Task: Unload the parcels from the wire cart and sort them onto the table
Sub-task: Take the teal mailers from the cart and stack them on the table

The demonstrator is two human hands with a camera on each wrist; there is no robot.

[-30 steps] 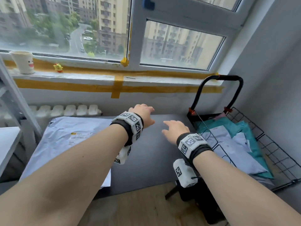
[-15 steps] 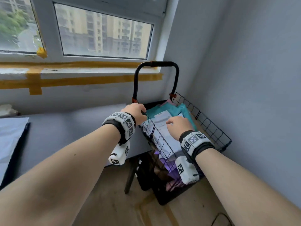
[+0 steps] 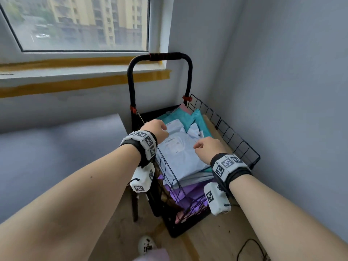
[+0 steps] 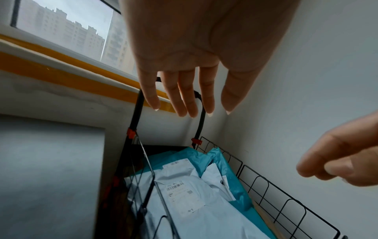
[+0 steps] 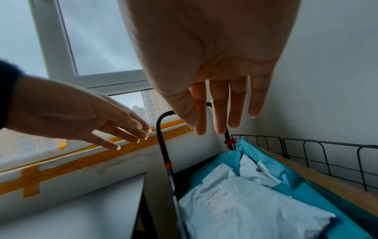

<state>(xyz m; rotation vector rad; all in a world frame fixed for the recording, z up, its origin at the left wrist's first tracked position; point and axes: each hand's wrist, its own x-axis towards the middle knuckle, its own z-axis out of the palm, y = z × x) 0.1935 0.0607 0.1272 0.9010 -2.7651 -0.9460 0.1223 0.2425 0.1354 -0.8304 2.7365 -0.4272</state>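
A black wire cart [image 3: 236,140] stands in the room's corner, to the right of the grey table [image 3: 56,147]. On top of its pile lies a pale blue-white parcel [image 3: 180,153] with a shipping label; teal parcels [image 3: 181,117] lie behind it and purple ones [image 3: 180,193] below. My left hand [image 3: 157,129] hovers over the parcel's near left edge, fingers straight and holding nothing [image 4: 184,103]. My right hand [image 3: 206,146] hovers over the parcel's right side, fingers straight and empty [image 5: 220,122]. Neither hand touches the parcel in the wrist views.
The cart's tall black handle [image 3: 160,57] rises at its far end against the window sill with yellow tape [image 3: 75,83]. A grey wall [image 3: 291,91] closes the right side. A black cable [image 3: 250,249] lies on the wooden floor near the cart.
The view has swung right from the table to the cart. Both hands moved from above the table to above the top pale parcel in the cart.
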